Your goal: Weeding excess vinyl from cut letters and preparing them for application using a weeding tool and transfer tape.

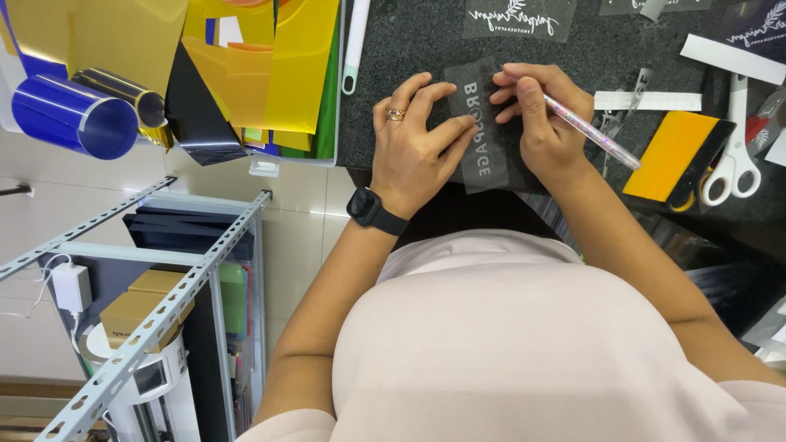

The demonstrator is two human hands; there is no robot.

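Observation:
A clear film sheet with white letters lies on the dark speckled table. My left hand, with a ring and a black wristwatch, presses flat on the sheet's left side. My right hand grips a thin pen-like tool with a glittery barrel; its tip meets the sheet's upper part under my fingers, hidden from view.
White-handled scissors and a yellow and black squeegee lie at right, with white strips and more lettered film pieces at the back. Yellow, blue and black vinyl rolls and sheets pile at left. A metal shelf rack stands below left.

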